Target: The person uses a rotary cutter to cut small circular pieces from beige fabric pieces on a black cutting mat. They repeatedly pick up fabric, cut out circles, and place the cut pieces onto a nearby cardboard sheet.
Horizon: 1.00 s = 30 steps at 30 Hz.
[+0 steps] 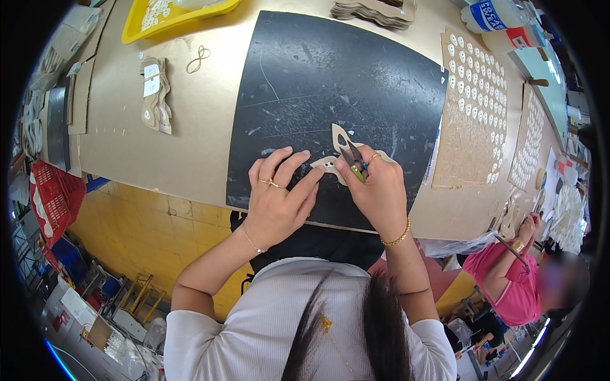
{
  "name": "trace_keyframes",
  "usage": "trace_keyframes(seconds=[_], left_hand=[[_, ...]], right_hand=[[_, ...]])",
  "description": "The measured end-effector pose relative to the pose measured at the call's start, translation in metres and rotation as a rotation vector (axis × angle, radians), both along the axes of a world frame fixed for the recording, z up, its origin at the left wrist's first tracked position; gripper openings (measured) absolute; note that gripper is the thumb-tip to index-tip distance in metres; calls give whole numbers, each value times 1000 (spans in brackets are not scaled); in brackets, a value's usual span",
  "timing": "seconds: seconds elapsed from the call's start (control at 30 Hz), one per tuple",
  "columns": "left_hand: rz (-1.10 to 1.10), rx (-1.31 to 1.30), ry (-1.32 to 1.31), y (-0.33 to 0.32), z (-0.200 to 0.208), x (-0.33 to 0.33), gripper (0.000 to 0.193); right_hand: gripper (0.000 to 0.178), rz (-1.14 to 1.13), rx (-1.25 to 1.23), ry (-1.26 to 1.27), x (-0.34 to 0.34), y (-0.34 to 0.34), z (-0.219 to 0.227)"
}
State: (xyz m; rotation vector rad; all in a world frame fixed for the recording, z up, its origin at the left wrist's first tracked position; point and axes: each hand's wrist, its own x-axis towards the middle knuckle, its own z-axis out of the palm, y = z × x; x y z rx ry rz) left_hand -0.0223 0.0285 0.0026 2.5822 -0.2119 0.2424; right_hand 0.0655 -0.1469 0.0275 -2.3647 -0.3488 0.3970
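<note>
Reaching forward with the elbow bent, the left hand [279, 197] lies palm down, fingers spread and slightly curled, its index fingertip touching the left end of a beige cut piece [323, 162] on the black mat [298, 76]. The right hand [378, 190] grips small snips [354, 155], their dark blades pointing forward and leftward over the beige material.

the person's two hands [279, 197], one pair of scissors [356, 167], one black mat [343, 70], one yellow tray [133, 25], one tied bundle [154, 105], two white-dotted cardboard sheets [459, 153], one co-worker in pink [516, 289].
</note>
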Motion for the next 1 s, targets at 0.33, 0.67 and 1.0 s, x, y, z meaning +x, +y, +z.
trace_keyframes(seconds=[0.33,0.67,1.0], left_hand=[[-50,141,27,0,13,5,46],[-64,139,20,0,13,6,48],[-74,178,3,0,10,6,46]], right_hand=[[29,54,21,-1,5,-6,2],[25,-12,72,178,8,-5,5],[24,16,6,225,12,-2,9]])
